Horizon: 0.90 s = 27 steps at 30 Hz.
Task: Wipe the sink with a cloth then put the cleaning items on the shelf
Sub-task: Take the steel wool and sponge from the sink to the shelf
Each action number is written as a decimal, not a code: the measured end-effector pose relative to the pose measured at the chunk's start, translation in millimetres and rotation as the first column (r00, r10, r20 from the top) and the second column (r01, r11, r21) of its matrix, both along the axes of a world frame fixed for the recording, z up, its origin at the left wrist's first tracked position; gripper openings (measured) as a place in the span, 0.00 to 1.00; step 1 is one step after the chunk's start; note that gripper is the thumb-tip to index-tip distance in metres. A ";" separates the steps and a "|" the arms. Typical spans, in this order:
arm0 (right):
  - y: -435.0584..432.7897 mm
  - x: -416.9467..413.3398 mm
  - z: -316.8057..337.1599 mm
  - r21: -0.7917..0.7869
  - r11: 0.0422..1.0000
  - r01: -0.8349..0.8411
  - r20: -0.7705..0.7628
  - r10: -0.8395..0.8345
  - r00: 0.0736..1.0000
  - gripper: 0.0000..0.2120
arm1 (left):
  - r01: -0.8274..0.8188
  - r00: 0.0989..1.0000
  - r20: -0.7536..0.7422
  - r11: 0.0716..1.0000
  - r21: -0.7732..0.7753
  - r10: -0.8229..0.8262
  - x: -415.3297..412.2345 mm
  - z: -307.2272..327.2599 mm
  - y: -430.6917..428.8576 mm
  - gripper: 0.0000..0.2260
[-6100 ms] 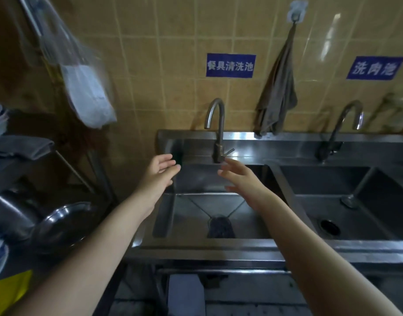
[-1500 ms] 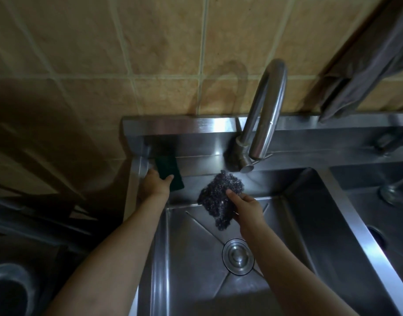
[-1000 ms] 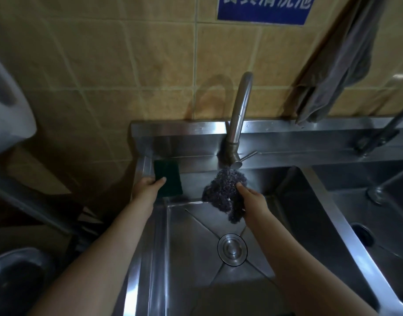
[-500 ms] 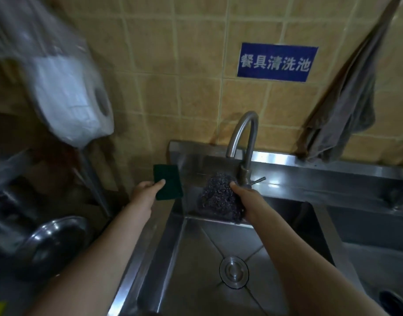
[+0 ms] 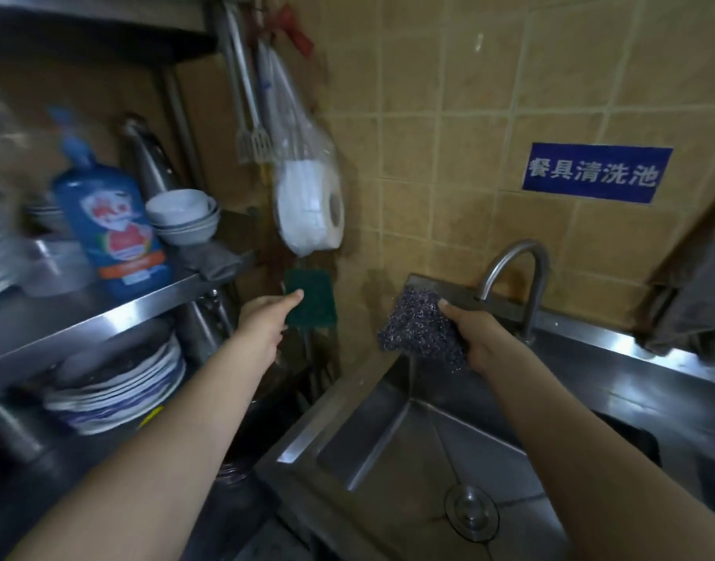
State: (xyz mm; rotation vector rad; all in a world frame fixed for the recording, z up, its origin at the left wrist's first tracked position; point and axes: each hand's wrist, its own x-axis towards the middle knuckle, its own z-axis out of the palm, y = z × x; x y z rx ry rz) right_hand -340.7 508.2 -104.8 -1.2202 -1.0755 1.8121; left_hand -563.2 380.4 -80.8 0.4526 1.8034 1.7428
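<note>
My left hand (image 5: 264,323) grips a dark green scouring pad (image 5: 312,301), held up in the air between the steel shelf (image 5: 104,313) and the sink's left rim. My right hand (image 5: 477,332) is closed on a dark, glittery steel-wool scourer (image 5: 418,323), which hangs over the back left corner of the steel sink (image 5: 388,451). The drain (image 5: 471,514) lies uncovered at the basin bottom. A grey cloth (image 5: 695,301) hangs on the tiled wall at the far right.
On the shelf stand a blue detergent bottle (image 5: 108,228), stacked white bowls (image 5: 183,216) and a folded grey rag (image 5: 214,259). Plates (image 5: 117,382) are stacked beneath it. A bagged paper roll (image 5: 309,204) hangs by the shelf post. The faucet (image 5: 517,285) rises behind my right hand.
Both hands have lifted out of the sink and swung left toward the shelf, each keeping its item. My view has turned left, bringing the shelf and its bottle into sight.
</note>
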 end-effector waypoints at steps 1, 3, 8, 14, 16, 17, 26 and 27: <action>-5.4 -7.6 8.3 0.019 0.999 -0.031 -0.001 0.031 1.000 0.09 | -0.018 1.000 -0.012 1.000 0.014 0.018 -1.8 7.9 -11.2 0.10; -17.9 -24.6 23.6 0.061 0.995 -0.074 0.005 0.074 0.997 0.11 | -0.045 0.998 -0.038 0.998 0.038 0.046 -7.2 21.7 -32.5 0.10; -54.9 -68.4 53.4 0.136 0.975 -0.175 -0.008 0.178 0.984 0.17 | -0.129 0.988 -0.080 0.988 0.088 0.136 -25.2 50.4 -85.5 0.10; -104.5 -123.3 73.9 0.177 0.952 -0.248 -0.042 0.259 0.965 0.16 | -0.239 0.961 -0.102 0.956 0.169 0.259 -54.3 72.6 -155.5 0.12; -121.5 -142.4 78.1 0.194 0.938 -0.288 -0.024 0.298 0.954 0.16 | -0.282 0.950 -0.082 0.940 0.191 0.301 -63.7 79.0 -180.1 0.12; -130.8 -151.3 79.8 0.199 0.928 -0.315 -0.010 0.323 0.946 0.17 | -0.302 0.942 -0.089 0.934 0.189 0.323 -68.3 80.8 -192.1 0.13; -209.6 -219.3 93.2 0.204 0.890 -0.408 0.018 0.414 0.910 0.18 | -0.452 0.885 -0.054 0.881 0.141 0.463 -113.3 74.9 -282.2 0.13; -217.1 -226.4 94.6 0.194 0.885 -0.422 0.013 0.428 0.904 0.17 | -0.459 0.883 -0.045 0.878 0.133 0.468 -118.6 74.1 -289.4 0.13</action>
